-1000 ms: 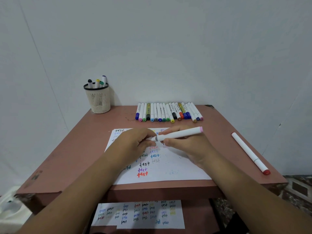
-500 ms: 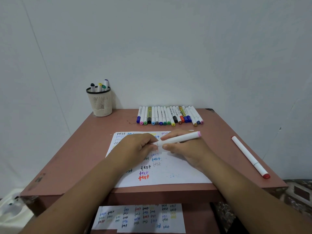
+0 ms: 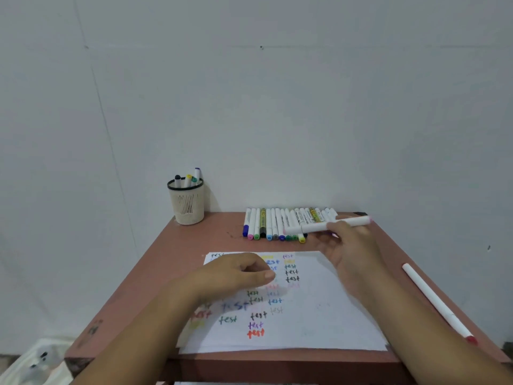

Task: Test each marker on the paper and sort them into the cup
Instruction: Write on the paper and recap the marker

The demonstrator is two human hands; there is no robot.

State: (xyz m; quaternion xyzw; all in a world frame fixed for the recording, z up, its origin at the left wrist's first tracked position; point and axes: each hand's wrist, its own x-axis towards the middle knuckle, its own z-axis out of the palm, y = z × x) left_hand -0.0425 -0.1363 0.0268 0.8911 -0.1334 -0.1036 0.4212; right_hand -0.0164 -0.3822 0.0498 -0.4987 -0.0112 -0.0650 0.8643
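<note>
Marker [image 3: 327, 225] pinched level in right hand [image 3: 351, 251] over the marker row [image 3: 286, 223]; left hand [image 3: 236, 273] curled above paper [image 3: 319, 315], seemingly holding nothing

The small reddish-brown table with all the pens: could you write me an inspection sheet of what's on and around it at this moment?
Surface: reddish-brown table, scuffed at its near left corner.
Job's things: white paper sheet with coloured "test" words; row of white markers along the far edge; cream mesh cup at the far left holding four markers; white pink-ended marker held above the row.
Clutter: long white red-tipped marker lying alone at the right edge.
Hands: left hand loosely curled over the paper, holding nothing visible; right hand holds the pink-ended marker.
Cables: nothing seen.
Surroundings: plain white wall; white cloth on the floor, lower left.
</note>
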